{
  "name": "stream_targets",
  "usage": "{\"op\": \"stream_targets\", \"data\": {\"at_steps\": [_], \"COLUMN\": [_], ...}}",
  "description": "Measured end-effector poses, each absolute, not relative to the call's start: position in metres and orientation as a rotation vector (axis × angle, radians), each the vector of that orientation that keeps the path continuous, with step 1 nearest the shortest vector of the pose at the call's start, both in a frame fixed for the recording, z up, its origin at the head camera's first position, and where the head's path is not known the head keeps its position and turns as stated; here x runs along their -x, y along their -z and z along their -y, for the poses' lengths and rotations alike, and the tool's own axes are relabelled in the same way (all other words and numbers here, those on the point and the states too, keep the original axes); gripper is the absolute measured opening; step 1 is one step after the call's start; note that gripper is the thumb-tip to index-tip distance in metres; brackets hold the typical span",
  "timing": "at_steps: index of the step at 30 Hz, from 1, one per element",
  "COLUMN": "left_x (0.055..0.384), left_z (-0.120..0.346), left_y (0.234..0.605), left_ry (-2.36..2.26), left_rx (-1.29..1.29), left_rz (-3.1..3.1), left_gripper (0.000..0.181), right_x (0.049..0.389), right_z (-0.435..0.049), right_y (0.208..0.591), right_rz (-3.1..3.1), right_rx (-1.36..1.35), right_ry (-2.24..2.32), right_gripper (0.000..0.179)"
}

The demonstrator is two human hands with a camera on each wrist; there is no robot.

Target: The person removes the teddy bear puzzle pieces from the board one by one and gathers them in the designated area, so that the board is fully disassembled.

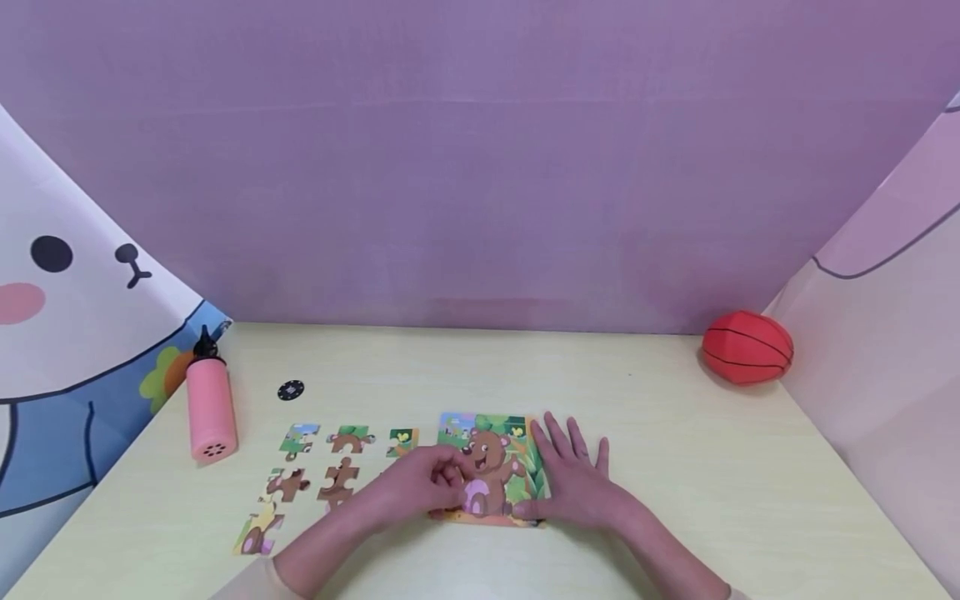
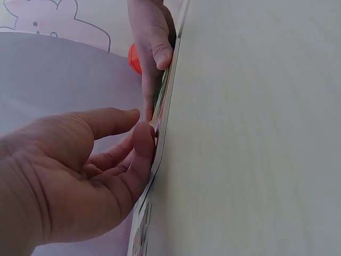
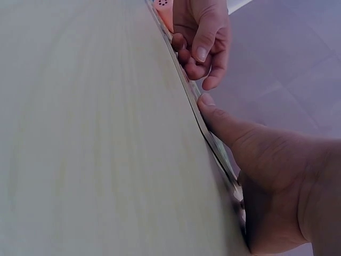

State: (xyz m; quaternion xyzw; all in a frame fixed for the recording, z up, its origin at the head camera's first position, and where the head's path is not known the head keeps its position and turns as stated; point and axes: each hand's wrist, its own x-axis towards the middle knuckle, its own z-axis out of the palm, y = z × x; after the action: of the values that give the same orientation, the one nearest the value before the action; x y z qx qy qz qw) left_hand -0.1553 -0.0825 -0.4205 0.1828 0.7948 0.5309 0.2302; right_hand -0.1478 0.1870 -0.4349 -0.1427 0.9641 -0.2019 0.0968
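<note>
A bear jigsaw board [image 1: 492, 479] lies flat on the table between both hands. My left hand [image 1: 420, 482] is over its left edge, fingers bent inward. In the left wrist view the left thumb stands apart from the index finger, nothing is seen pinched between them, and the fingers touch the board's surface. My right hand [image 1: 576, 487] rests along the board's right edge with fingers spread, its thumb on the lower right of the picture. Loose jigsaw pieces lie left of the board, among them a bear-head piece [image 1: 351, 439] and a corner piece [image 1: 258, 533]; my left arm hides some.
A pink bottle [image 1: 212, 408] with a black top lies at the table's left edge, near a black round chip [image 1: 291, 390]. In the back right corner sits a red ball [image 1: 747, 348] with black lines. A purple backdrop [image 1: 480, 183] closes off the far side.
</note>
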Motion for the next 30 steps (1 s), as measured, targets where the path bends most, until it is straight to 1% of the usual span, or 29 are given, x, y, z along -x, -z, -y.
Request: {"op": "stream_targets", "data": {"at_steps": [8,12,18,30], "left_x": [0.1569,0.1559,0.1555,0.1573], "left_z": [0.0778,0.076,0.0752,0.0754], "left_y": [0.4181,0.4153,0.4135,0.4151], "left_ry": [-1.369,-1.331,-1.305,-1.339], "left_rx": [-0.526,-0.55,-0.592,-0.557], "left_rz": [-2.23,-2.234,-2.244,-2.241], "left_gripper": [0.034,0.036,0.033,0.028], "right_x": [0.1486,0.1492,0.1482,0.1476], "right_z": [-0.187,-0.1873,-0.1875,-0.1869], "right_y": [0.4357,0.4358,0.4348,0.4329], "right_rz": [-2.861,-2.85,-2.843,-2.854], "right_rx": [0.424,0.417,0.416,0.421], "right_ry": [0.601,0.59,0.587,0.57], "right_gripper": [0.121,0.121,0.12,0.121]}}
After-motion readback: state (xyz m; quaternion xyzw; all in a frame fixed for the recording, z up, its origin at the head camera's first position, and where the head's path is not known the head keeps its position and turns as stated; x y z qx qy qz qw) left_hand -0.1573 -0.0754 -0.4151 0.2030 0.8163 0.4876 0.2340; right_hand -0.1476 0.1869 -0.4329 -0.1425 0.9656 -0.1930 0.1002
